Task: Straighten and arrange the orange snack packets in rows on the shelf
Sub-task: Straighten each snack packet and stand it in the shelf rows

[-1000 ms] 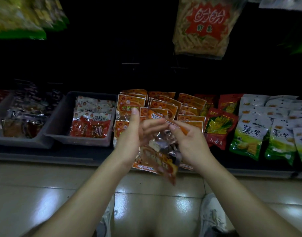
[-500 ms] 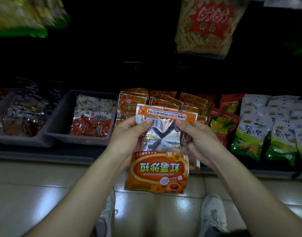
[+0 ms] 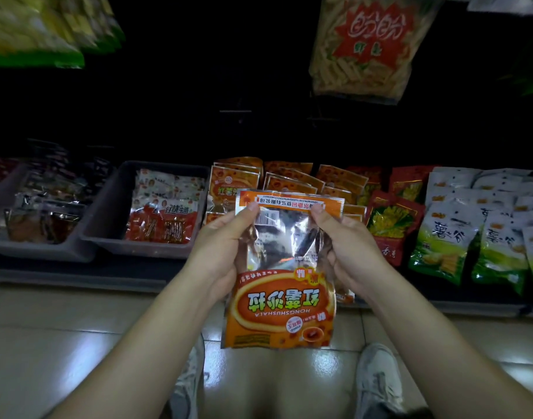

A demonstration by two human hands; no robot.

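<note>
An orange snack packet (image 3: pixel 282 309) with a clear silvery window hangs upside down in front of the shelf, flat toward me. My left hand (image 3: pixel 221 246) pinches its upper left edge, thumb on the orange strip. My right hand (image 3: pixel 348 246) pinches the upper right edge the same way. Behind the packet, several more orange snack packets (image 3: pixel 292 179) lie overlapping in loose rows on the low dark shelf (image 3: pixel 78 270); the held packet hides the nearer ones.
A grey bin (image 3: pixel 108 237) of red-and-white packets sits left of the orange ones, another grey bin (image 3: pixel 41 246) further left. Red packets (image 3: pixel 392 219) and green-white bags (image 3: pixel 446 246) lie to the right. A large bag (image 3: pixel 368 46) hangs overhead. Tiled floor and my shoes (image 3: pixel 377 379) lie below.
A second ago the packet was crumpled and edge-on between my hands. Both hands have turned it flat, spread it out, and now hold it steady by the top corners.
</note>
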